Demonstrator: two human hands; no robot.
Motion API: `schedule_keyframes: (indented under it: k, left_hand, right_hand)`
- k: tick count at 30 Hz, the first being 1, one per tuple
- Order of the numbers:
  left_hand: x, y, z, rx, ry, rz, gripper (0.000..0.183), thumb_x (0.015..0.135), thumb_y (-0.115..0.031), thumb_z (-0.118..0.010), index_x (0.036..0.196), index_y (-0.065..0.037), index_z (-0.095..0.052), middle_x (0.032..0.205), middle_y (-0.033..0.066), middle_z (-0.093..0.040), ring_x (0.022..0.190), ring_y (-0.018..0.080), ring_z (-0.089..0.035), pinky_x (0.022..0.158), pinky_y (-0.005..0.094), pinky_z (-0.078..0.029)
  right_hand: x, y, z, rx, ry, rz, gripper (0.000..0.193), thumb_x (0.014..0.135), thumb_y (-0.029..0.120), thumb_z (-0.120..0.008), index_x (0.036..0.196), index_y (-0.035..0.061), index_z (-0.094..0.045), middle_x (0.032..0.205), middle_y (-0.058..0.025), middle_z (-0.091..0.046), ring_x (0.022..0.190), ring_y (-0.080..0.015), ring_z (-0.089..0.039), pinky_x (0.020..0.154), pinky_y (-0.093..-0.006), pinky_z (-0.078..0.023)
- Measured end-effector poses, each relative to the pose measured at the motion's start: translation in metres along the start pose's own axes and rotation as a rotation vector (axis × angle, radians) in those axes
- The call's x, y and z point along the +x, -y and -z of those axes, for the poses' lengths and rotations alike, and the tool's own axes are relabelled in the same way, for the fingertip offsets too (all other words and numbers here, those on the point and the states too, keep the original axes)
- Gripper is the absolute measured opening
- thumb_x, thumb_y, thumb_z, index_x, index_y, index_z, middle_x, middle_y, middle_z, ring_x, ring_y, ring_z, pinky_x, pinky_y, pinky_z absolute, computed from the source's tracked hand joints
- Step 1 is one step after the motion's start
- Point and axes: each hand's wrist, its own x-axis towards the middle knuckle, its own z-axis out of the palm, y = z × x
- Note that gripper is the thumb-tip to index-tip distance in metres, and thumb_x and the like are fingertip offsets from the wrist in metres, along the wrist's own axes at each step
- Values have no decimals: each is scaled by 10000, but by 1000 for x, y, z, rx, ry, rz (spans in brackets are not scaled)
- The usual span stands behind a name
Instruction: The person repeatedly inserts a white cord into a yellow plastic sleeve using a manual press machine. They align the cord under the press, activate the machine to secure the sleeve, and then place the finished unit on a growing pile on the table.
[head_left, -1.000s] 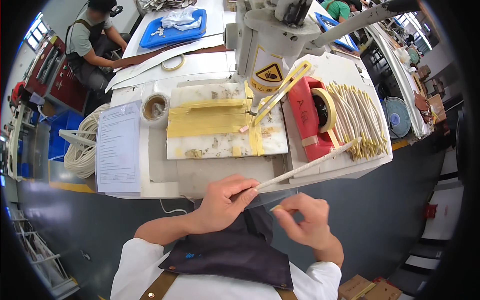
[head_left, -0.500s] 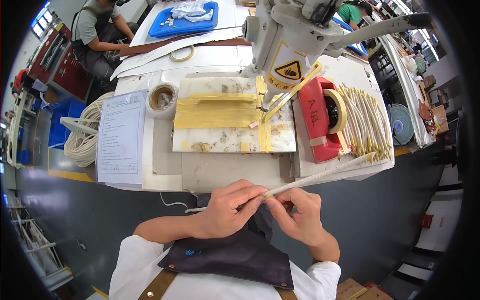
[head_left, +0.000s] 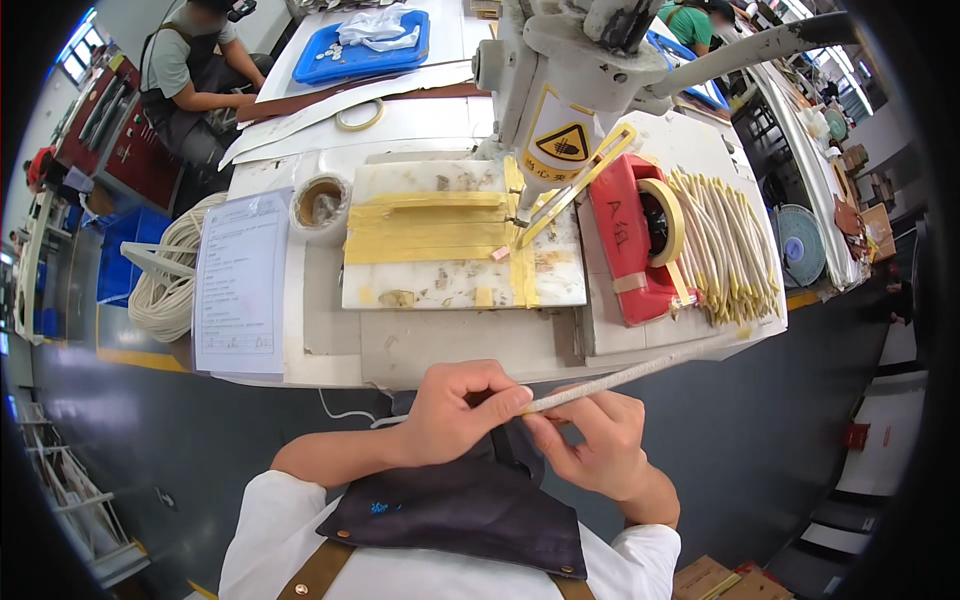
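Observation:
A pale, thick piece of cord (head_left: 640, 377) runs from between my hands up to the right, toward the table's front edge. My left hand (head_left: 460, 412) pinches its near end between thumb and forefinger; a bit of yellow shows there, probably tape. Just beside it, my right hand (head_left: 600, 445) is curled under the cord, thumb toward the same end, and closes on it. Beyond my right hand, many similar cord pieces (head_left: 725, 240) with yellow-wrapped ends lie side by side. Next to them stands a red tape dispenser (head_left: 625, 255) holding a yellow tape roll (head_left: 673, 222).
A press machine (head_left: 560, 130) with a warning label stands over a white taped board (head_left: 400, 290). Left of it are a clear tape roll (head_left: 321, 205), a printed sheet (head_left: 240, 280) and a coiled rope (head_left: 170, 290). Co-workers sit at the far left (head_left: 195, 85) and far right (head_left: 690, 25).
My left thumb has moved onto the cord's near end, and my right thumb has dropped a little away from it. The cord's far part has swung slightly lower.

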Motion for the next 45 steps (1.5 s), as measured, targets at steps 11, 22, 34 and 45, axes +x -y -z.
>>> schedule_keyframes:
  k: [11,22,34,45]
  left_hand:
    - [0,-5,-17,565,-141,-582,116,909,-92,-785,943,-20,-701,713,65,-669,572,115,-631,515,248,-484]
    - [5,-10,-25,341,79,-109,122,984,-80,-659,961,21,-724,686,41,-681,522,86,-611,464,257,-486]
    - [12,40,-6,-546,483,587,332,1032,-255,-622,919,52,-682,522,32,-534,332,62,-359,324,213,-261]
    - [10,26,-14,-398,425,553,248,1016,-184,-640,1012,53,-715,592,74,-616,351,76,-406,332,213,-267]
  right_hand:
    - [10,0,19,-96,-43,120,212,709,107,-869,863,84,-725,854,-37,-723,600,-186,-651,527,-300,-487]
    - [-9,-28,10,278,-85,-116,196,756,8,-807,935,67,-756,866,-111,-726,763,-291,-721,661,-372,-561]
    - [-38,-30,-1,714,-87,-207,414,843,-41,-744,1241,65,-699,885,-68,-750,800,-219,-729,745,-309,-570]
    - [-39,-47,-18,968,-6,-127,741,912,74,-727,1579,91,-405,1219,-93,-718,1094,-206,-689,934,-351,-539]
